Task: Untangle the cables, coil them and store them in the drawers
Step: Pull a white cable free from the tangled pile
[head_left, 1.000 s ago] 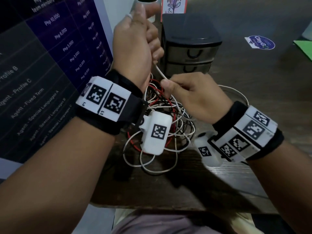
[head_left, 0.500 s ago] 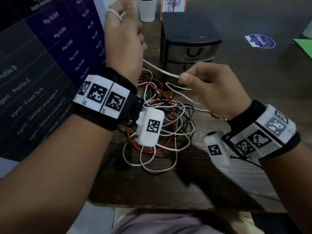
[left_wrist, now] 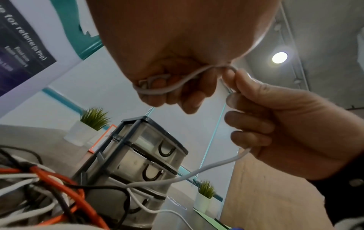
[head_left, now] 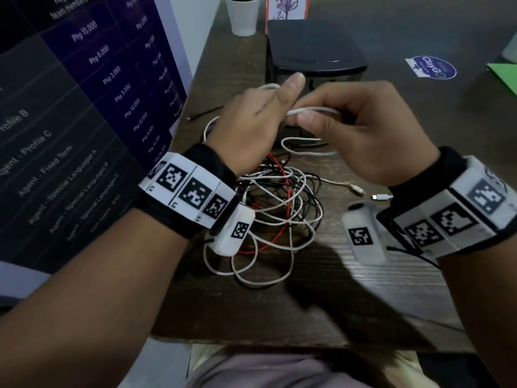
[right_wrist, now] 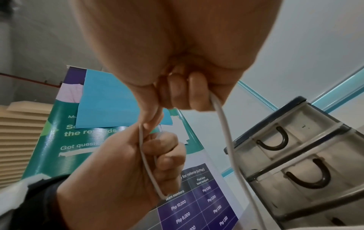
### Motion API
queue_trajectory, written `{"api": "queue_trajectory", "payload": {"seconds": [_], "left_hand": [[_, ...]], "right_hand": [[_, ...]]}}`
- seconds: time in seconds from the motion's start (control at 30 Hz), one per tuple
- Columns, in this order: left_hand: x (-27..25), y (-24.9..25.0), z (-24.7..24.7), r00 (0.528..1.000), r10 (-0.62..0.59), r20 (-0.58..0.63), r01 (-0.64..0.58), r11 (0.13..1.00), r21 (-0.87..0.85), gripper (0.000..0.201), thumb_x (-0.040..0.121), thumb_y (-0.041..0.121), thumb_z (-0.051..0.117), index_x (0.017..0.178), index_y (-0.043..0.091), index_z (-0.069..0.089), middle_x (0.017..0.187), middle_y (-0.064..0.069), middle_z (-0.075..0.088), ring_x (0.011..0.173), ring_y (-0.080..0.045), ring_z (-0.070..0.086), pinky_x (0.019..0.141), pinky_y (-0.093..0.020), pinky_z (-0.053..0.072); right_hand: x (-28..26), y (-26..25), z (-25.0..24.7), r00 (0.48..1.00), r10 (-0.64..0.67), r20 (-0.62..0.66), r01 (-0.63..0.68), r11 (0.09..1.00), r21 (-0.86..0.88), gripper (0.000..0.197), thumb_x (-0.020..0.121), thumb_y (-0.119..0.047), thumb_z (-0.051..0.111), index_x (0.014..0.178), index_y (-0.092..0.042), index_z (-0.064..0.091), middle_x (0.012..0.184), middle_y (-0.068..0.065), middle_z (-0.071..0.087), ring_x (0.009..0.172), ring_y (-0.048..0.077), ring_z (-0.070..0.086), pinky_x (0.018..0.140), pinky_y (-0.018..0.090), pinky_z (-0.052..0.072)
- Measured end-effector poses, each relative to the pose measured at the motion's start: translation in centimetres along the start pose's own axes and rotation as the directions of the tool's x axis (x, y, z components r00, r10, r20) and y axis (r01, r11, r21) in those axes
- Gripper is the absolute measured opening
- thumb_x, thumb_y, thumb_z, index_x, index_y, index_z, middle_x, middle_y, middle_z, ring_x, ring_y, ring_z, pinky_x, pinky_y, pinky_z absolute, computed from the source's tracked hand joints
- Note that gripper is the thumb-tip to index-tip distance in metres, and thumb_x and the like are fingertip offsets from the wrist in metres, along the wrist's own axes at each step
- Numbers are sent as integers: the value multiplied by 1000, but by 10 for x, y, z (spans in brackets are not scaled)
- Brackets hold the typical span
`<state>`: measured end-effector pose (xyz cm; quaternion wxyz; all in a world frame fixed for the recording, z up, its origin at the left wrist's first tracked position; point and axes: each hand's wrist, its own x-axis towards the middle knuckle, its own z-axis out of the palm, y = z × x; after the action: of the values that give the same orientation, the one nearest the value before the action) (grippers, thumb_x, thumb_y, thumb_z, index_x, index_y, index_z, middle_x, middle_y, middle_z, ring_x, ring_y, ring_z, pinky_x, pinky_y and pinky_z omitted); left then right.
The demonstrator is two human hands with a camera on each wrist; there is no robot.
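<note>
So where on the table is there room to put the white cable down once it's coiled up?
Bare wood shows right of the drawer unit, between it and the round sticker. More lies along the near table edge, below the cable pile. The middle is crowded: the tangle sits under both hands, with loose plugs beside it.

Person, bare-armed. Left hand [head_left: 251,121]: black fabric wristband [head_left: 195,191] wrapped with a white strip of square black-and-white coded markers; a white rounded camera housing [head_left: 233,233] with one marker hangs beneath. Right hand [head_left: 372,130]: matching black band [head_left: 458,200], marker strip and white housing [head_left: 363,233], with thin black cable. Mauve garment [head_left: 265,371] at the lap.
</note>
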<state>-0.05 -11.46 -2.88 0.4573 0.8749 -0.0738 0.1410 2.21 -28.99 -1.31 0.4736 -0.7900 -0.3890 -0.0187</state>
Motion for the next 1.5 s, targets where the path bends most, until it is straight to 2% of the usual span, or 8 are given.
{"api": "queue_trajectory", "payload": {"seconds": [0.27, 0.47, 0.7, 0.83, 1.0, 1.13, 1.27, 1.5], "left_hand": [[-9, 6, 2, 998, -58, 3, 58, 984, -168, 53, 105, 39, 32, 63, 10, 47, 62, -11, 39, 57, -27, 37, 60, -35, 32], [-7, 4, -2, 994, -110, -31, 97, 958, -269, 47, 105, 35, 42, 66, 8, 48, 55, 5, 29, 48, -8, 28, 49, -22, 25], [-12, 2, -1, 969, -79, 233, 162, 917, -363, 52, 102, 34, 45, 55, 13, 40, 52, 2, 36, 48, -20, 39, 48, -22, 36], [-16, 9, 2, 942, -65, 331, 223, 855, -467, 51, 97, 40, 42, 51, 18, 37, 46, 1, 25, 38, -15, 21, 41, -20, 21], [-14, 32, -1, 943, 47, 329, 207, 690, -693, 53, 102, 30, 38, 50, 21, 30, 46, 4, 17, 37, -11, 10, 41, -19, 11], [-4, 41, -11, 978, 93, 185, 115, 500, -858, 48, 104, 25, 31, 57, 19, 28, 46, 6, 16, 38, -10, 10, 41, -21, 12], [4, 42, -23, 999, 51, 17, -4, 373, -928, 39, 103, 18, 29, 65, 15, 36, 53, 5, 24, 46, -11, 21, 47, -28, 24], [12, 37, -23, 985, -47, -165, -116, 524, -844, 31, 101, 13, 36, 70, 13, 39, 59, 2, 34, 55, -14, 32, 57, -29, 30]], "right_hand": [[7, 7, 2, 956, -30, -292, 39, 999, 26, 31, 72, -38, 86, 80, -13, 70, 68, 20, 65, 60, 38, 57, 54, 42, 45], [9, 13, -6, 958, -17, -287, 5, 999, -43, 13, 84, -27, 76, 94, -20, 72, 83, -8, 70, 70, -4, 59, 69, 16, 44], [15, 9, -13, 889, -2, -459, -11, 1000, -26, 24, 79, -34, 81, 91, -16, 71, 74, -11, 65, 60, -7, 55, 60, 11, 40], [21, 5, -16, 843, 27, -537, -34, 999, -3, 37, 71, -45, 85, 80, -12, 71, 57, -16, 60, 51, -5, 50, 52, 13, 37], [23, 15, 1, 912, 45, -408, -88, 992, -89, 41, 86, -52, 66, 70, -14, 70, 57, 3, 54, 57, 4, 40, 51, 29, 32], [14, 17, 22, 966, 136, -219, -178, 966, -185, 44, 92, -45, 49, 53, -28, 54, 47, -14, 42, 49, -2, 36, 46, 21, 28], [4, 13, 30, 987, 154, -51, -161, 969, -190, 27, 101, -34, 52, 85, -26, 71, 55, -9, 55, 51, -1, 49, 52, 11, 33], [3, 5, 35, 985, 131, 110, -88, 941, -325, 27, 101, -29, 52, 98, -7, 67, 72, 3, 64, 66, 16, 56, 66, 32, 44]]}}
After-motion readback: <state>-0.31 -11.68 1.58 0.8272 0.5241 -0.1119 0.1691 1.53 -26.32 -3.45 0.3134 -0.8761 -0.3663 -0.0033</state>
